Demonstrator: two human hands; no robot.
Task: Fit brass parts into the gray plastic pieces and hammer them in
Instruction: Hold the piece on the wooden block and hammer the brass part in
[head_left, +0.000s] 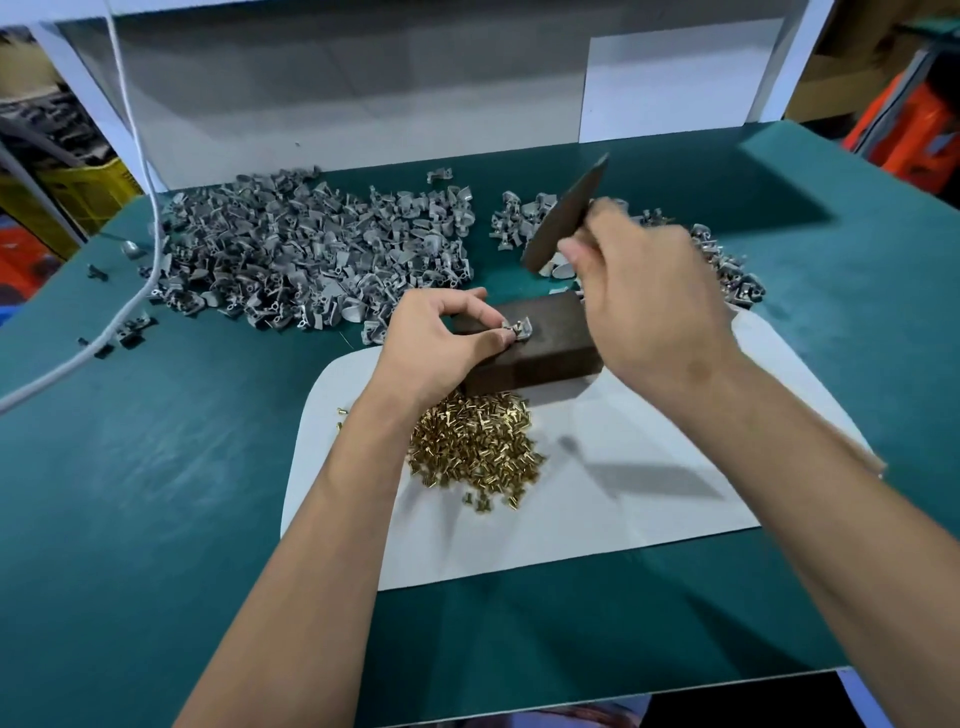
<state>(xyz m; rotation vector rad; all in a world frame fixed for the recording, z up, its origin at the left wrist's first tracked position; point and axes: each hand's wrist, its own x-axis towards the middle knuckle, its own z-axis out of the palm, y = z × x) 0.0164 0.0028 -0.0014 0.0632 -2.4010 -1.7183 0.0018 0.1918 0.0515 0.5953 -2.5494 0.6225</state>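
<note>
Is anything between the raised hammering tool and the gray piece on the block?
Nothing visible. The dark tool in the right hand hangs above the gray piece; left hand fingertips pinch its left side.

Two hands, one dark block (530, 343), one dark flat tool (563, 213), gray pieces (311, 249) and brass parts (472, 447) seemingly in hundreds

Two bare forearms, no sleeves in view.
Left hand (441, 338) and right hand (644, 291) ungloved, without rings, watch or bands at the wrists; nails short and plain where visible; small darker mark on the right wrist.
</note>
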